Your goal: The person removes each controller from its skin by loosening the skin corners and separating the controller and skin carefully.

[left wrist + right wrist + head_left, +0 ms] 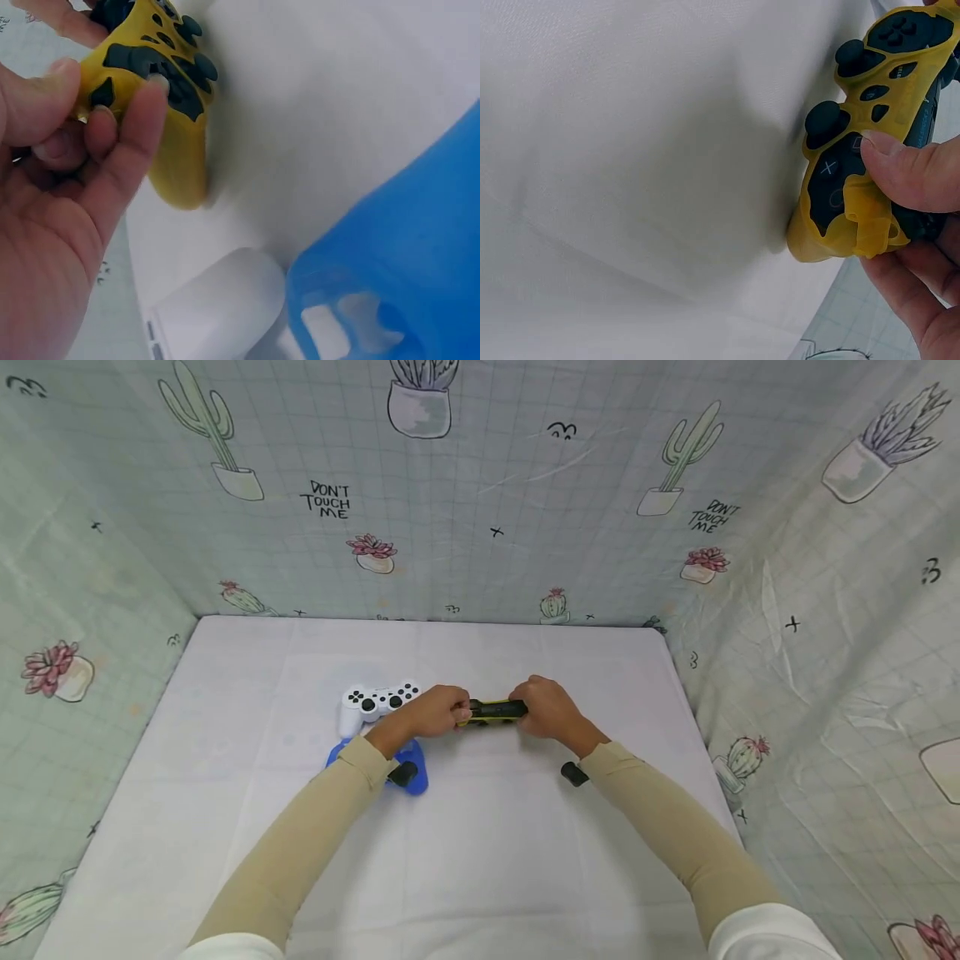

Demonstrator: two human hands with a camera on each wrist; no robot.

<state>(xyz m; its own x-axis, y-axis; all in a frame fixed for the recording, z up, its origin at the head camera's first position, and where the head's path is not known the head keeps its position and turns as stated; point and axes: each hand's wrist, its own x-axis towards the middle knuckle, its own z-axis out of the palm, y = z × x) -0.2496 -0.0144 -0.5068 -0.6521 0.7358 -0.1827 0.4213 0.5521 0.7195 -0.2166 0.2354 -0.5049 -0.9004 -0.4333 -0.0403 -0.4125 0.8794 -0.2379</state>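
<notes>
A black game controller point(498, 711) in a yellow silicone cover point(180, 161) is held between both hands, tipped up on edge at the table. My left hand point(435, 710) pinches the cover's edge near the directional pad, fingers curled. On the other end my right hand point(551, 708) grips the controller, its thumb point(907, 171) over the face buttons and its fingers underneath. Beside that thumb, a flap of the yellow cover point(868, 221) is folded over next to the circle button, and part of the black shoulder side shows bare.
A white game controller point(382, 700) lies left of my left hand. Nearer me is a blue silicone cover point(414, 768) with cut-out holes, partly hidden under my left forearm. The white-clothed table point(495, 860) meets patterned fabric walls point(465, 493) at the back and sides.
</notes>
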